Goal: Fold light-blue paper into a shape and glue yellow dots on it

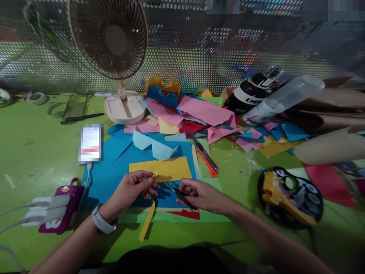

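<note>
While the left grip [137, 183] pinches a yellow strip [147, 221], the right grip [198, 194] holds a thin tool [181, 196] to it

From where I stand, I see the strip hanging below the left grip, its free end toward the person's body. At the fingertips of this grip shows also a small yellow fold; whether it belongs to the same strip, I cannot tell. The right grip is closed around the tool's dark handle, and the metal tip reaches the left fingertips. It could be scissors, but the fingers partly cover it. Just beyond both grips lies a yellow sheet [159, 167] over blue paper [98, 186]; beyond the right grip lies an orange cutter [209, 163].

I would worry first about the skin: because the tip is so near the left fingertips, a small slip could prick them. If the left grip squeezes too strongly, the thin paper may crease; if too weakly, the strip may drop.
</note>
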Motion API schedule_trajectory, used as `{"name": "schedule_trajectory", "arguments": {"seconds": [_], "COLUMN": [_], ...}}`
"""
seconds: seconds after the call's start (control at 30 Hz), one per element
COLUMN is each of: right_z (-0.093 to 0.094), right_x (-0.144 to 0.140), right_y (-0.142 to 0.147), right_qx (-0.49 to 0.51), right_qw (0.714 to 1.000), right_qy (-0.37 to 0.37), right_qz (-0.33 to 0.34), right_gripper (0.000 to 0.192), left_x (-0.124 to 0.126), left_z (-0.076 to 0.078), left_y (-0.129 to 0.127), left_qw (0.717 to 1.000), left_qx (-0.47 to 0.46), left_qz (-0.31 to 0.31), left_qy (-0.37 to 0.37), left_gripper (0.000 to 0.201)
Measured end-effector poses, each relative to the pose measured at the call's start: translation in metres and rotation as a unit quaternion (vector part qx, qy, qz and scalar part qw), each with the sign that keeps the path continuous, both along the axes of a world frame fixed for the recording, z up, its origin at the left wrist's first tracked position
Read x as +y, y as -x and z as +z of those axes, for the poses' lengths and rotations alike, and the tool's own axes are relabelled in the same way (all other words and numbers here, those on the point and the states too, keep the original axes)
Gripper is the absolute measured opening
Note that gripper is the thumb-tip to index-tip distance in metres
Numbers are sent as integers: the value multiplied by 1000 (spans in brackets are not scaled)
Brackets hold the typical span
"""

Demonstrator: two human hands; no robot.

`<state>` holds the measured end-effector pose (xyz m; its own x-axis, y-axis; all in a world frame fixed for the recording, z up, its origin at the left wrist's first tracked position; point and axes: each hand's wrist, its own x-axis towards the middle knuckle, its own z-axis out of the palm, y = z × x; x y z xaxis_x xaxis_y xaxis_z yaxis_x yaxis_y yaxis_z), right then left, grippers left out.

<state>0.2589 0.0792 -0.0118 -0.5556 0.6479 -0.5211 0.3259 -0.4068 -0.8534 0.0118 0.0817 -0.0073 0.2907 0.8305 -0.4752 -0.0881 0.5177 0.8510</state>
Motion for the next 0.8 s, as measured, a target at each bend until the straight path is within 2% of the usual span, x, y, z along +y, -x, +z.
{"name": "schedule_trajectory", "arguments": {"seconds": [0.37,0.8], "right_z": [-3,0], "right_x": [0,1], "right_y": [0,4], "right_qx": [-9,0], "right_qw": [1000,999], "right_qy": [-26,24], "right_qz": [7,-36], "right_gripper": [47,51], "left_x": [0,0], "left_z": [-1,3], "left_y": [0,1], "left_qw": [1000,1000], "left_qx": [1,7], "left_qz": [-6,-5], "left_qy": [-1,2], "left_gripper": [35,36]}}
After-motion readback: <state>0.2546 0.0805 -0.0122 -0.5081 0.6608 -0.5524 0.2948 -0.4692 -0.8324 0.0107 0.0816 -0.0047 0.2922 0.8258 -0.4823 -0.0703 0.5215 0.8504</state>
